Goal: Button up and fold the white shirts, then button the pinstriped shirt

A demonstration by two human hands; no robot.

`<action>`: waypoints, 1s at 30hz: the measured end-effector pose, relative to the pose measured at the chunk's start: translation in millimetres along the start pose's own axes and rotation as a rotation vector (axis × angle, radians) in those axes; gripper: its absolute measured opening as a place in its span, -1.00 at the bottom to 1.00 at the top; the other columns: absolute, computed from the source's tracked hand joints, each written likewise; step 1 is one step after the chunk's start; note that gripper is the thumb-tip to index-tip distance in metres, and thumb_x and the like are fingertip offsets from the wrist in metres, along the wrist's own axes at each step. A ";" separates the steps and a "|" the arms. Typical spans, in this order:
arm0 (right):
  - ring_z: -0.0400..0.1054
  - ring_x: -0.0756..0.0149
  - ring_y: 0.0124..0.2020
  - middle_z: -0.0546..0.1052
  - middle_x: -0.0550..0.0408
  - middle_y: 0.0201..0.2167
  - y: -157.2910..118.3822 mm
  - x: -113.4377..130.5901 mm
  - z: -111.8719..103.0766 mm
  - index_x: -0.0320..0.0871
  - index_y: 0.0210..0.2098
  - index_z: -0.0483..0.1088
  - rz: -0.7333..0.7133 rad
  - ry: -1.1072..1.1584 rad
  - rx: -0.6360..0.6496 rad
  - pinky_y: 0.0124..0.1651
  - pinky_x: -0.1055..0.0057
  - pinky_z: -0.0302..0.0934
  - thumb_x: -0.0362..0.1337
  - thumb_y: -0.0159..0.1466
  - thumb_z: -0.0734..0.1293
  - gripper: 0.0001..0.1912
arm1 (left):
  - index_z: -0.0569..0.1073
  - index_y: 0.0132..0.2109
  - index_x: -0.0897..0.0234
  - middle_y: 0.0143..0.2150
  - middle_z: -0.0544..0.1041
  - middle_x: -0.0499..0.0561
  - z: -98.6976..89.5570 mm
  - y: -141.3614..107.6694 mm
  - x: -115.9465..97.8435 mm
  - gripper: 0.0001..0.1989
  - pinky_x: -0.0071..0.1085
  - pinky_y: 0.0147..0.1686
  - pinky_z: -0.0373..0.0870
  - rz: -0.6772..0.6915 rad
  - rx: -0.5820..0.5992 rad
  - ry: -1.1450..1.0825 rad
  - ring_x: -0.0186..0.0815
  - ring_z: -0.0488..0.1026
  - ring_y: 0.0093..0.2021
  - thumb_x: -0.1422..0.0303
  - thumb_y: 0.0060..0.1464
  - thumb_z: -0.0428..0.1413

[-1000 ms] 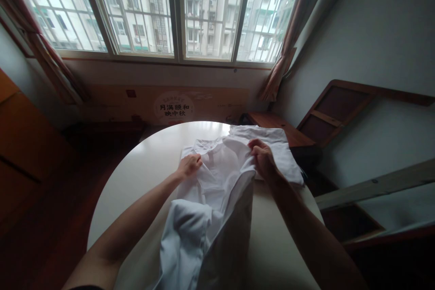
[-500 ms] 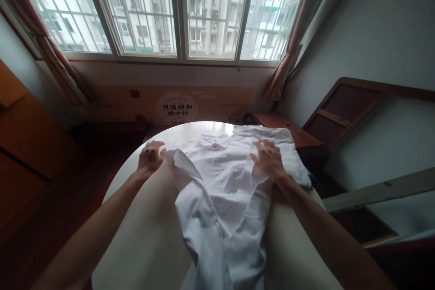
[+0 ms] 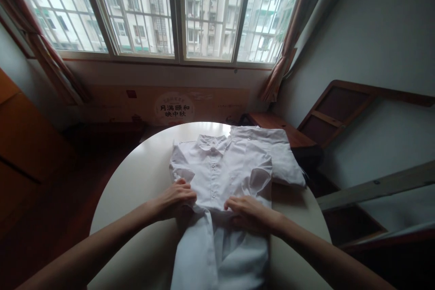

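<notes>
A white buttoned shirt [image 3: 220, 167] lies face up on the round white table [image 3: 136, 172], collar toward the window. Its lower part runs toward me past the near edge of the view. My left hand [image 3: 180, 195] is closed on the shirt's left side at about waist height. On the other side my right hand [image 3: 246, 210] grips the cloth with curled fingers. Between the two hands the fabric bunches into a crosswise fold. The sleeves lie folded in over the shirt's sides.
Folded white cloth [image 3: 285, 158] lies at the table's right, partly beneath the shirt. A brown wooden desk [image 3: 278, 127] stands behind it, below the barred window [image 3: 210, 18]. A wooden frame [image 3: 326, 108] leans on the right wall, and an orange cabinet [image 3: 27, 131] is at left.
Both hands have come down from the shirt's upper sides toward me and inward, and they now grip it at the waist. The sleeves and sides lie differently, and the collar shows more plainly.
</notes>
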State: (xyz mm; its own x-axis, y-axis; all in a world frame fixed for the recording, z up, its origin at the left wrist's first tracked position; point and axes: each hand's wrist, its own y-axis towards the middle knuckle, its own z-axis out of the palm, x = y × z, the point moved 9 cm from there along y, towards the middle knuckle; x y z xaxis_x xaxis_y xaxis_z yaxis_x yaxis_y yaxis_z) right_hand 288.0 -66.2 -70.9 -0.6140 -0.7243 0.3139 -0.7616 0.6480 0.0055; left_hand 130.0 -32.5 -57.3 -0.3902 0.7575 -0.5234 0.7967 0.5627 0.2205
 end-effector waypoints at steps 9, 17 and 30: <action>0.12 0.44 -0.64 0.25 0.19 -0.67 -107.6 -42.1 -106.4 -0.13 -0.60 0.26 0.172 -0.011 -0.713 -0.52 0.46 -0.01 -0.22 0.29 0.21 -0.67 | 0.21 -0.57 0.24 -0.44 0.38 0.04 -94.4 -79.4 34.0 -0.75 -0.31 -0.26 0.18 -0.222 -0.467 0.249 -0.22 0.26 -0.33 0.35 0.04 -0.01; 0.21 0.38 -0.64 0.32 0.13 -0.70 -131.7 -93.1 -37.2 -0.14 -0.69 0.17 0.339 -0.223 -0.239 -0.51 0.42 -0.08 -0.01 0.30 0.13 -0.49 | 0.46 -0.43 0.21 -0.32 0.47 0.03 -78.6 -112.4 73.0 -0.84 -0.36 -0.28 0.22 -0.458 0.028 0.480 -0.21 0.36 -0.28 0.52 -0.07 0.02; -0.01 -0.05 0.24 0.13 -0.17 0.25 53.1 -35.1 -24.3 -0.09 0.24 0.09 0.352 -0.179 -0.260 0.17 0.03 -0.04 0.09 0.25 0.16 -0.34 | 0.08 0.30 0.06 0.35 0.01 0.06 9.3 31.7 66.6 -0.38 0.11 0.21 -0.17 -0.331 0.135 0.423 0.02 -0.09 0.33 -0.02 0.14 -0.13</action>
State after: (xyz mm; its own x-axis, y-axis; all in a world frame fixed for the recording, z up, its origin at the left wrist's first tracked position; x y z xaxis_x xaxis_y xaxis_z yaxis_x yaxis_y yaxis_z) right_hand 274.2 -0.7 -58.5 -0.8688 -0.4646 0.1710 -0.4378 0.8823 0.1727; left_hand 133.6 32.8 -92.9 -0.7591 0.6299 -0.1644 0.6412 0.7671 -0.0218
